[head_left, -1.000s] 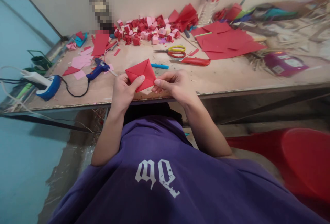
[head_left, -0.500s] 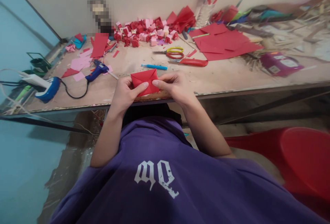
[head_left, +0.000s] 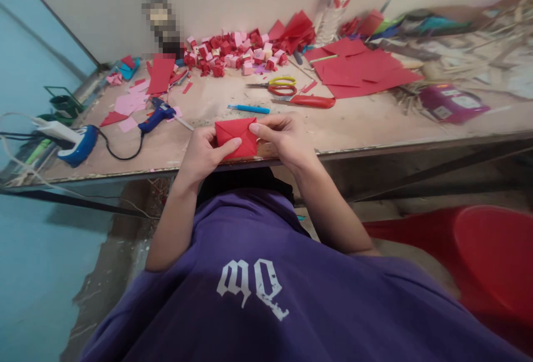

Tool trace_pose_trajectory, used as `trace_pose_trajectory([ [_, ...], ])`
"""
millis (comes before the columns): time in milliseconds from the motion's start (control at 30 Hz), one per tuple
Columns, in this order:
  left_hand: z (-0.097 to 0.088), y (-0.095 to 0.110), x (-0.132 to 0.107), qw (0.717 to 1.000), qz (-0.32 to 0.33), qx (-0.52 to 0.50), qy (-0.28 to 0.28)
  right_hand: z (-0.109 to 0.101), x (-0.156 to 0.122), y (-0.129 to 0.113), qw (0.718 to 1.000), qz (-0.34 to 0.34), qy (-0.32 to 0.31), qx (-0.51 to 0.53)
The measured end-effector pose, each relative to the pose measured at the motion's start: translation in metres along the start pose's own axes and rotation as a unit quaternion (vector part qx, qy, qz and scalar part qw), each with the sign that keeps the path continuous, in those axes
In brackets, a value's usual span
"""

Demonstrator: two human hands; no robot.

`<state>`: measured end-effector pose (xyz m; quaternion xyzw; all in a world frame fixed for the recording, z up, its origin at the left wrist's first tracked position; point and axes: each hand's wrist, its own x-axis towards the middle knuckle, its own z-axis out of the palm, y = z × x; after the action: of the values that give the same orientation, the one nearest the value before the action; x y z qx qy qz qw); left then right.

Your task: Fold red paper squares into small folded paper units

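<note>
A small square of folded red paper [head_left: 233,130] is held between my two hands just over the table's front edge, its flaps folded in toward the middle. My left hand [head_left: 202,151] grips its left side, thumb lying across the front. At the upper right corner, the thumb and fingers of my right hand [head_left: 282,139] pinch the paper. Just beyond lies a light-blue pen-like tool [head_left: 250,109]. Behind that are scissors [head_left: 277,83] with yellow and red handles and a red-handled knife [head_left: 313,100].
Pink and red paper cubes [head_left: 233,51] are heaped by the wall. Red sheets [head_left: 362,70] lie right of them, near a plastic bottle [head_left: 336,9]. A blue glue gun [head_left: 156,115] and a power strip [head_left: 78,145] sit left. A purple pack [head_left: 452,102] is at right.
The upper flap now lies flatter, and the folded paper sits slightly lower and squarer. My right thumb has moved up to the paper's upper right corner. My left hand keeps its grip.
</note>
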<state>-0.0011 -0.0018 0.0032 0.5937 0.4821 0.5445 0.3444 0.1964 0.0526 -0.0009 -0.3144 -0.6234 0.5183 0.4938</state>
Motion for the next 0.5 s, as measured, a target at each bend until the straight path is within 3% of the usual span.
trace_pose_trajectory([
  [500, 0.0003, 0.0014, -0.0015, 1.000, -0.016, -0.001, -0.026, 0.0023, -0.0012, -0.0037, 0.999, -0.009, 0.031, 0.027],
])
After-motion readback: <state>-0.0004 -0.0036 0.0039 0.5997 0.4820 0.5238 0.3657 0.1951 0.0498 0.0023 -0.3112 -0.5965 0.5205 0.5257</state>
